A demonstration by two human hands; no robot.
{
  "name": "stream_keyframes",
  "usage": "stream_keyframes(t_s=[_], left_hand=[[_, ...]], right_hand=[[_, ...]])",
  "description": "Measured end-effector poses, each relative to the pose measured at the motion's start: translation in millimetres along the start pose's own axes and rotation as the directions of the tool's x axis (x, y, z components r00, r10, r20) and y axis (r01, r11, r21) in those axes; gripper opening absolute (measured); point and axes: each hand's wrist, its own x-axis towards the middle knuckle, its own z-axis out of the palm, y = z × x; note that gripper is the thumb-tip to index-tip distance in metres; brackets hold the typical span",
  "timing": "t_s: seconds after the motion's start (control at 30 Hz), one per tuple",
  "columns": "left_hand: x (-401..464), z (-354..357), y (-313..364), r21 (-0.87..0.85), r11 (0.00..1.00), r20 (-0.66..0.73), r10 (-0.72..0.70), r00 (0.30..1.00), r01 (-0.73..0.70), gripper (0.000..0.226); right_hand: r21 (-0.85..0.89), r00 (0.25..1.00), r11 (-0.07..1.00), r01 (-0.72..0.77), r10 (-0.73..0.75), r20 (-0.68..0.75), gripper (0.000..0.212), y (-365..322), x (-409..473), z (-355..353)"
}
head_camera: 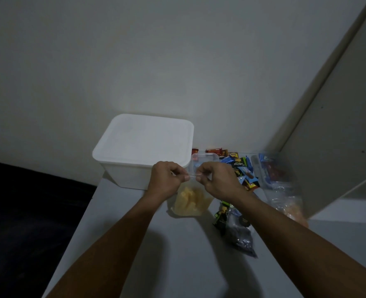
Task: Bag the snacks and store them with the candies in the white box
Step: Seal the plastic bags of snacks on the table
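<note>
Left hand (167, 179), right hand (214, 179) pinch snack bag (190, 203) top; bag hangs below.

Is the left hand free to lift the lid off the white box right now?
Probably not yet: the left hand and right hand both pinch the top of the snack bag. The white box is close, its lid unobstructed.

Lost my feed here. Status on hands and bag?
Left hand, right hand both pinch clear bag top. Yellow snacks inside. White box lid still on. Candies loose beside it.
</note>
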Motion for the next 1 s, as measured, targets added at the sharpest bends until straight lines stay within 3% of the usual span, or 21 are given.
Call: stream_keyframes(t_s=[0.17, 0.37, 0.5, 0.63, 0.77, 1.0], left_hand=[[0, 3, 3, -0.003, 0.999, 0.043, 0.035, 0.998, -0.035, 0.005], [3, -1, -4, -0.054, 0.999, 0.001, -0.003, 1.0, 0.003, 0.007], [3, -1, -2, -0.072, 0.997, 0.099, 0.03, 0.995, -0.023, 0.011], [5, 2, 1, -0.041, 0.998, 0.026, 0.055, 0.998, -0.054, 0.011], [6, -2, 0, -0.045, 0.999, 0.016, 0.029, 0.999, -0.028, 0.014], [11, -13, -4, -0.181, 0.976, 0.038, -0.112, 0.993, 0.117, 0.014]], right_hand=[[0.02, 0.999, 1.0, 0.005, -0.004, -0.032, 0.007, 0, 0, -2], [0.048, 1.0, 0.999, -0.021, 0.021, 0.004, 0.008, 6, 1, -10], [0.023, 0.999, 1.0, -0.01, 0.01, -0.031, 0.007, 8, 3, -10], [0.081, 1.0, 0.997, -0.004, 0.004, 0.0, 0.007, 2, 4, -12], [0.103, 0.996, 0.993, -0.052, 0.045, 0.073, 0.003, 7, 3, -20], [0.153, 0.997, 0.985, -0.079, 0.074, 0.039, 0.006, 11, 2, -27]])
